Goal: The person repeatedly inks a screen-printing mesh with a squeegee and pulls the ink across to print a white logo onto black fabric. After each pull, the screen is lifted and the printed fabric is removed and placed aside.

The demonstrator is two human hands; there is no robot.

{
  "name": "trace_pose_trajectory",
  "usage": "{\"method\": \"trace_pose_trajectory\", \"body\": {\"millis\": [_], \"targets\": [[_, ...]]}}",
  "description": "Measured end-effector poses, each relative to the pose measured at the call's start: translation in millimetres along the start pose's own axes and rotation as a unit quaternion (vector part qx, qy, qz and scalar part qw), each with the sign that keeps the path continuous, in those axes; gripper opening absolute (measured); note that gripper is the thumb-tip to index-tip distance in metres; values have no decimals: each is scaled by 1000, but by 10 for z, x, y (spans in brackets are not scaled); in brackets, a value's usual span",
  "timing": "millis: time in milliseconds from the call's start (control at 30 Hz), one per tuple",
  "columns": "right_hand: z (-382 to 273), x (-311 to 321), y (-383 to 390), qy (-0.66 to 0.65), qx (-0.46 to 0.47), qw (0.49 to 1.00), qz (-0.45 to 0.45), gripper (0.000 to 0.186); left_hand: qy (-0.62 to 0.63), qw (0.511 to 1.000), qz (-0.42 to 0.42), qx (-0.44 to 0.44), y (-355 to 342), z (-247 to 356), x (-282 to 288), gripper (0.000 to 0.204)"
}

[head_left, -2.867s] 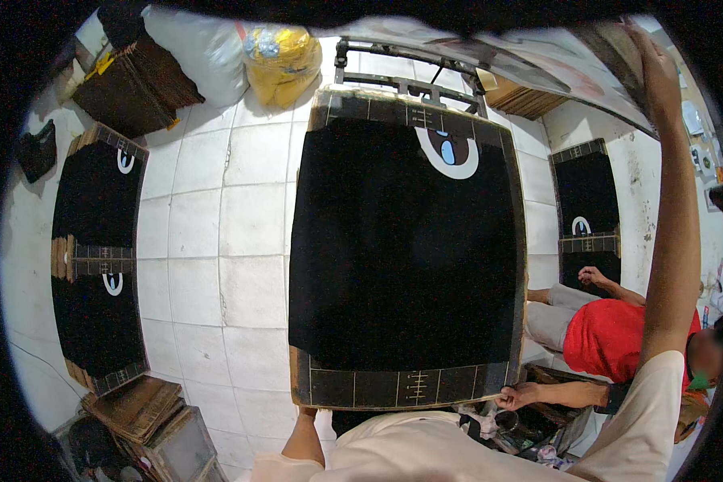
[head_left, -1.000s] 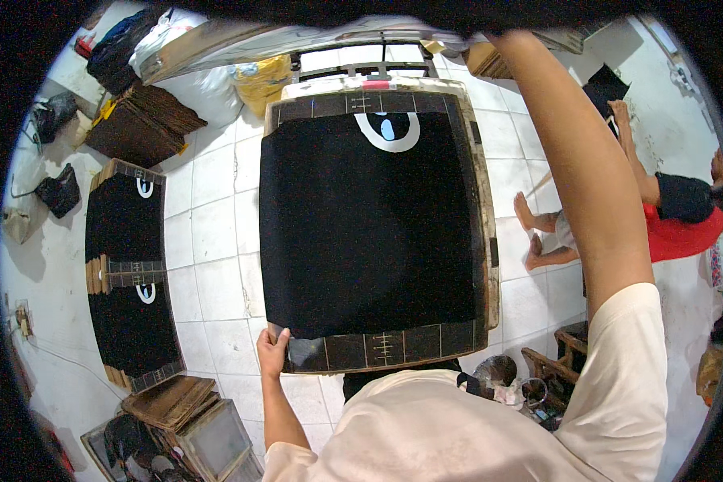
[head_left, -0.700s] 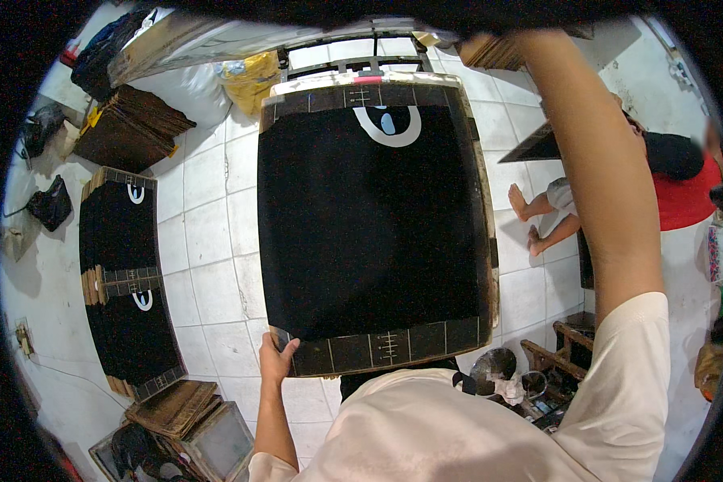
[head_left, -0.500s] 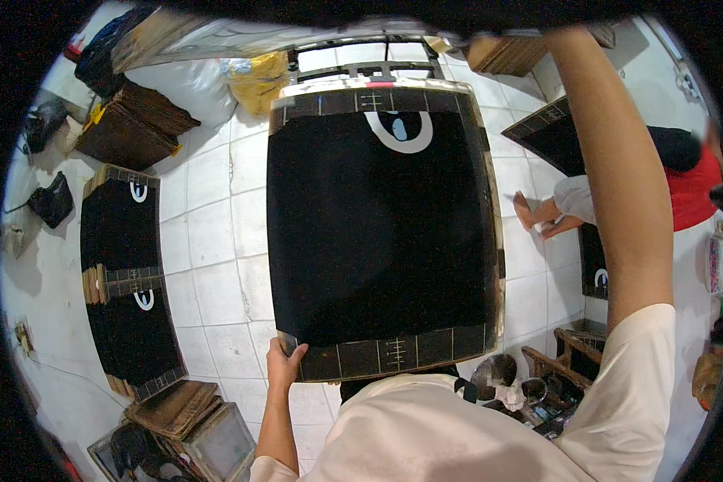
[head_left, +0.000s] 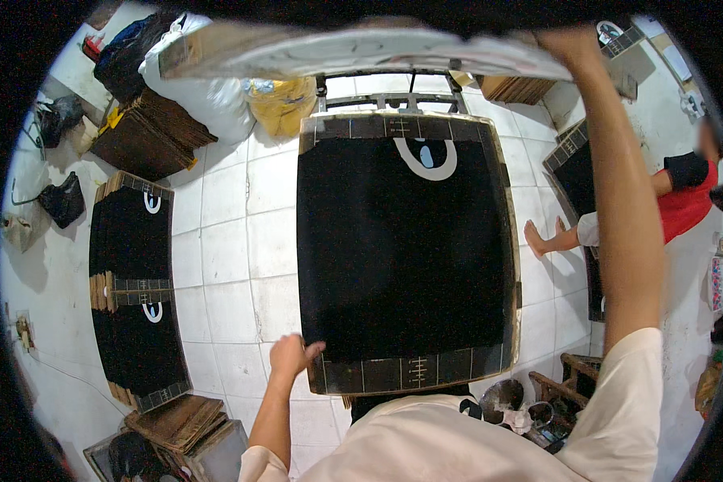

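One left hand (head_left: 291, 354) hangs spread at board's (head_left: 373, 377) edge beside open floor (head_left: 273, 249); right hand (head_left: 574, 50) grips raised frame (head_left: 361, 56).

Using the dark board (head_left: 458, 371) as reference: left hand (head_left: 291, 355) is hovering at its near left corner, thumb (head_left: 316, 349) pointing right and standing apart from the fingers, which are blurring; contact with the corner cannot be judged. Left forearm (head_left: 271, 422) is slanting up from below that corner, left of the board. Right arm (head_left: 635, 233) is extending nearly straight along the board's right side; right hand (head_left: 572, 50) is reaching beyond its far right corner, its fingers mostly hiding from view. Torso (head_left: 450, 442) is facing the board's near edge.
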State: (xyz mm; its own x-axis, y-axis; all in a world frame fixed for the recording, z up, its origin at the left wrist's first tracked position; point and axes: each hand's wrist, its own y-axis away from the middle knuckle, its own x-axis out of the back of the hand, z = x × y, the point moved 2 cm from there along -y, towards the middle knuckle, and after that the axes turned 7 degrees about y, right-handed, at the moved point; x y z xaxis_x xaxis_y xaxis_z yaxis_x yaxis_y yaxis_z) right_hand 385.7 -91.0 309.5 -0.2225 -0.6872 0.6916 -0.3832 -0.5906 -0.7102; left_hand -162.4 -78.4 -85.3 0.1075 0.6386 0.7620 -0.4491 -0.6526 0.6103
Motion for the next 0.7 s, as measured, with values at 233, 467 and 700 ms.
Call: {"method": "trace_pose_trajectory", "body": {"millis": [233, 467, 700], "targets": [[-126, -302, 1886, -44, 15, 995, 88, 23, 688, 631, 226, -278, 116, 1381, 1369, 66], [326, -1860, 3059, -141, 1, 933, -330, 43, 840, 523, 32, 143, -636, 1222, 111, 29], [1016, -3801, 1629, 63, 67, 957, -275, 64, 656, 729, 0, 196, -823, 770, -169, 32]]}}
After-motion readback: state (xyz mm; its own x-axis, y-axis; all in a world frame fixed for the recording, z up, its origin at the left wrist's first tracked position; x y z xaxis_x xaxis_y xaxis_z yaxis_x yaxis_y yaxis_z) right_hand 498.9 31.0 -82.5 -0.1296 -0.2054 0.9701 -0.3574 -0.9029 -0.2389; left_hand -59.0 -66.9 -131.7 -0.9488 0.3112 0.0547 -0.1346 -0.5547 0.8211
